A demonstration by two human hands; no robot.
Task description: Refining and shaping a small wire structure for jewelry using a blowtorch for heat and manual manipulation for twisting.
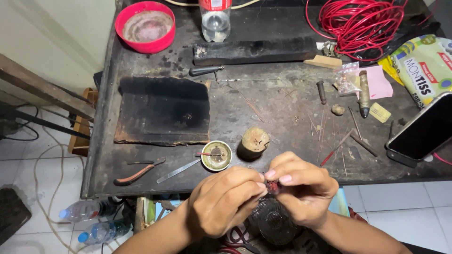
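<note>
Both hands, left hand point(225, 200) and right hand point(301, 188), pinch a small red coil point(273, 186) at the near bench point(282, 160) edge; fingers grasping it. Step judged: fine winding; next calls for steady fingertip control.

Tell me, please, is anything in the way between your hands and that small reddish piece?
Nothing visible is. The fingers of the left hand and right hand already pinch the small reddish piece from both sides, just off the front edge of the workbench.
</note>
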